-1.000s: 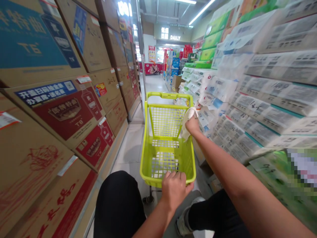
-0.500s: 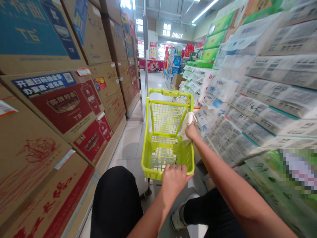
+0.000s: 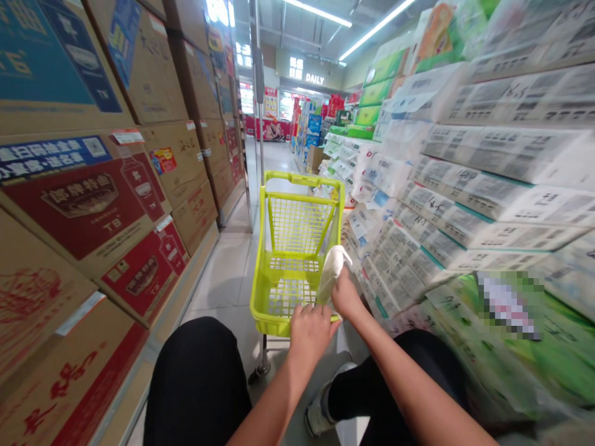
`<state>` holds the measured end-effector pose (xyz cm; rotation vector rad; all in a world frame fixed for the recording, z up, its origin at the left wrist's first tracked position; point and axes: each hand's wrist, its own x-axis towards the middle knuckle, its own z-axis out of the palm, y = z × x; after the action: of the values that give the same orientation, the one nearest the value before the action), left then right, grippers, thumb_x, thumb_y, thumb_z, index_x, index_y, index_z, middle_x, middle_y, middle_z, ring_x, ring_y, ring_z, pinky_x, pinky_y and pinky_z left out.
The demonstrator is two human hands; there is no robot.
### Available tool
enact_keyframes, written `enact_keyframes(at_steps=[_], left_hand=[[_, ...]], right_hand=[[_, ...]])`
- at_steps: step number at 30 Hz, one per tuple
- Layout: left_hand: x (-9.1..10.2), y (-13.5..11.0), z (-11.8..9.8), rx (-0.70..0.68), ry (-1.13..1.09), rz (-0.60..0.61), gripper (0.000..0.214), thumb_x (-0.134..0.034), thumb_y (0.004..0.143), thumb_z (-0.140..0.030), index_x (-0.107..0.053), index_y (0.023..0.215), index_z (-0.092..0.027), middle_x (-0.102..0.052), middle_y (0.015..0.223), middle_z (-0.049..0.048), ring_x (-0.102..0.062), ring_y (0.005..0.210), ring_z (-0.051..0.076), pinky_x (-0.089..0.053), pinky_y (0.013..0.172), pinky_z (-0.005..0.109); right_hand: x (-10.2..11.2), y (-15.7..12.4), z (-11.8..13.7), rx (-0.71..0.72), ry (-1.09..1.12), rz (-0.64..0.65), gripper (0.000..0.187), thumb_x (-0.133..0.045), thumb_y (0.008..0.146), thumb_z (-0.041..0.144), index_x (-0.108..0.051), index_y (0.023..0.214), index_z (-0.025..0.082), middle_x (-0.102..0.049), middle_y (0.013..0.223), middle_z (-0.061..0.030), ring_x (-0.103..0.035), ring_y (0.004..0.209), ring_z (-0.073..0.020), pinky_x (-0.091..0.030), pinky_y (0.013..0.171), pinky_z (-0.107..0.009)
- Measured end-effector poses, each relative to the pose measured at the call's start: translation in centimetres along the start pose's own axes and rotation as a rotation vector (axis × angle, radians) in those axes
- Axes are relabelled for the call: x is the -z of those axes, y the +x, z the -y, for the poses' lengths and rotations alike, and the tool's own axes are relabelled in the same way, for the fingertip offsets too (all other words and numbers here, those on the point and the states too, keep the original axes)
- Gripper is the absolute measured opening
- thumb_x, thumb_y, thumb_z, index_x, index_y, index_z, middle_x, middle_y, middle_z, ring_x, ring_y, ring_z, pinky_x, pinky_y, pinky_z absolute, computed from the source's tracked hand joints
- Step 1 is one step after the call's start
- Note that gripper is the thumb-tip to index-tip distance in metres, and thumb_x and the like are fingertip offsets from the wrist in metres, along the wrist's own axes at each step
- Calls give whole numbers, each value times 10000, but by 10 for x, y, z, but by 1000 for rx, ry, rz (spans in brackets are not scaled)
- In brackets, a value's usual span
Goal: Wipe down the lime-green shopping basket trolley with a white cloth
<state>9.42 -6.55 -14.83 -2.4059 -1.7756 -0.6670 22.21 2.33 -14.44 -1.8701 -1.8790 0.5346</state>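
**Cloth at the cart's right rim**

Between stacked cartons and tissue packs, the green cart (image 3: 292, 260) stands straight ahead, its long axis pointing away. Left hand (image 3: 310, 327) is clamped on the near rim. Right hand (image 3: 344, 296), just beside it, grips a white cloth (image 3: 331, 272) upright against the right rim.

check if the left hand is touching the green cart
Touching: the head view shows the left hand with its fingers curled over the near rim of the green cart.
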Motion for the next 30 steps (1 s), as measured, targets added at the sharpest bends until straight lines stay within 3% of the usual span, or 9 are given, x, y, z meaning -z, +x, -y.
enact_keyframes(at_steps=[4, 8, 12, 22, 26, 30], left_hand=[[-3, 9, -3, 27, -36, -23, 232, -618, 872, -421, -638, 853, -190, -665, 780, 53, -616, 803, 237, -386, 754, 370], [-4, 12, -6, 27, -37, -44, 259, -576, 899, -427, -643, 839, -185, -662, 757, 50, -620, 762, 224, -392, 725, 357], [-2, -2, -9, 13, -19, -89, 282, -547, 915, -436, -634, 798, -195, -646, 711, 37, -614, 712, 222, -387, 677, 353], [4, -43, -6, -26, -30, -234, 271, -688, 819, -450, -571, 728, -222, -593, 650, -12, -560, 640, 179, -342, 630, 350], [2, -43, 6, -82, 11, -258, 321, -641, 844, -507, -551, 722, -225, -585, 640, -11, -540, 629, 177, -305, 629, 358], [2, -36, 13, -99, 30, -229, 361, -556, 889, -544, -540, 724, -223, -580, 636, -4, -534, 639, 182, -281, 644, 360]], right_hand=[[11, 18, 15, -71, -230, 32, 707, -392, 905, 209, -96, 1533, 78, -644, 1175, -232, -661, 1028, -292, -488, 891, -408], [16, 54, 29, -45, -342, -2, 744, -373, 927, 193, 4, 1568, 172, -548, 1332, -239, -633, 1095, -301, -473, 924, -443], [17, 102, 46, -78, -362, 13, 728, -339, 949, 190, 38, 1572, 182, -619, 1217, -227, -645, 1064, -304, -473, 910, -482], [33, 196, 76, -74, -316, -154, 733, -332, 963, 228, 79, 1566, 160, -619, 1193, -246, -639, 1052, -314, -470, 902, -466], [33, 199, 70, -73, -304, -159, 757, -342, 957, 209, 109, 1563, 170, -637, 1169, -236, -649, 1021, -314, -473, 877, -453], [25, 168, 57, -71, -318, -124, 759, -348, 954, 216, 94, 1567, 147, -647, 1147, -240, -651, 1011, -320, -467, 882, -454]])
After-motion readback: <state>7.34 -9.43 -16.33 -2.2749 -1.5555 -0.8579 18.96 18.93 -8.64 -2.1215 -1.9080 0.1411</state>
